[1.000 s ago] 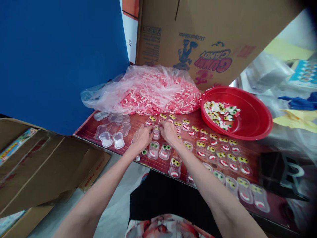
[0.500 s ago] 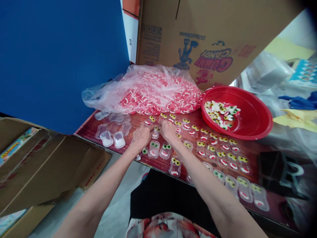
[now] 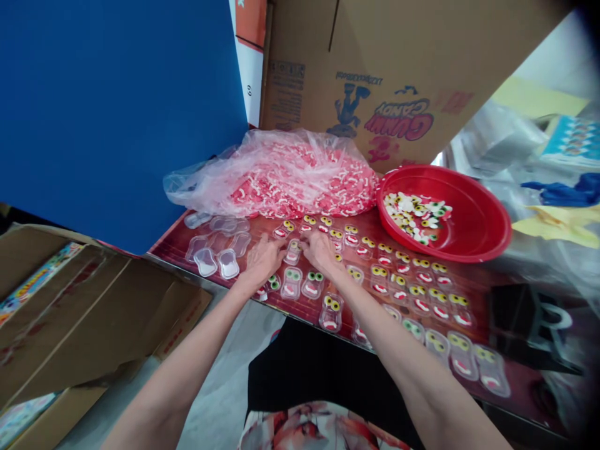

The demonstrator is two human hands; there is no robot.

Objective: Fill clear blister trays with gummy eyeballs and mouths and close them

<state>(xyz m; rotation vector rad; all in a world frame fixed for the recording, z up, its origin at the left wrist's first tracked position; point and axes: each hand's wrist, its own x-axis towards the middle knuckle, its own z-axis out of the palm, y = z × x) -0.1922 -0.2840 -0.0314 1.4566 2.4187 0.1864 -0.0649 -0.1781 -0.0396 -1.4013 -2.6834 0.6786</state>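
Left hand [image 3: 263, 257]: palm down on the worktop [image 3: 473, 284], fingers [image 3: 276, 249] curled in loosely toward a small clear blister tray [image 3: 294, 251]; whether closed on it, cannot tell.
Right hand [image 3: 319, 250]: opposite, fingers bent and meeting the same tray from the other side; actual grip not discernible.
Tray between the hands: flat on the worktop, in the second row back from the near edge, eyes piece apparently already seated inside.
Likely reason for the two-handed hold: one side steadied, the other pressed, judging by the pinch from both sides.
Filled trays [image 3: 412, 284]: laid in rows running right, each showing a pair of eyes and a red mouth, close-packed but not stacked.
Empty trays [image 3: 218, 259]: clustered just left of the left hand, within easy reach.
Plastic bag of red-and-white candies [image 3: 290, 178]: directly behind the hands, mouth slack.
Red basin [image 3: 478, 215]: back right, eye candies heaped on its left side.
Edges: front rows sitting at the near edge of the worktop, some overhanging slightly.
Open room: narrow strip between hands and bag; cardboard box [image 3: 375, 69] and blue panel [image 3: 117, 112] walling the back; open carton [image 3: 94, 312] below left.
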